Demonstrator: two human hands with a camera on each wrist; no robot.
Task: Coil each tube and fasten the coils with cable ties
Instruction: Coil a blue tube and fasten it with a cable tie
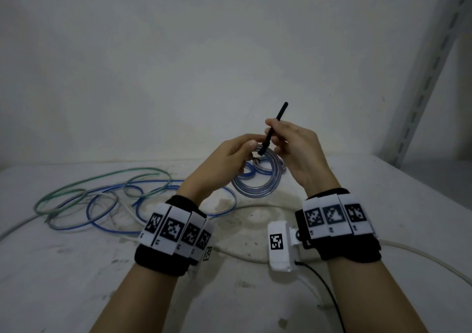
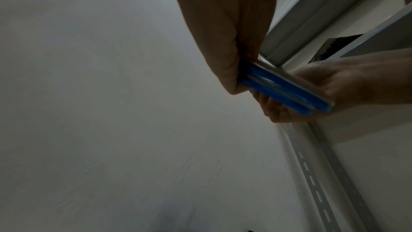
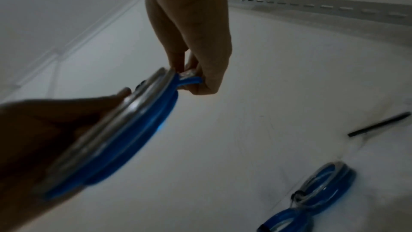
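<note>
The left hand (image 1: 224, 164) pinches the blue tube coil (image 1: 258, 182) and holds it above the desk (image 1: 383, 205). The right hand (image 1: 293, 149) grips the black cable tie (image 1: 274, 126), which is already around the coil and probably needs only a pull. Two tied coils (image 3: 321, 188) lie finished on the desk. The loose blue and green tubes (image 1: 102, 200) at the left still wait, tangled together. A spare cable tie (image 3: 379, 124) lies near.
</note>
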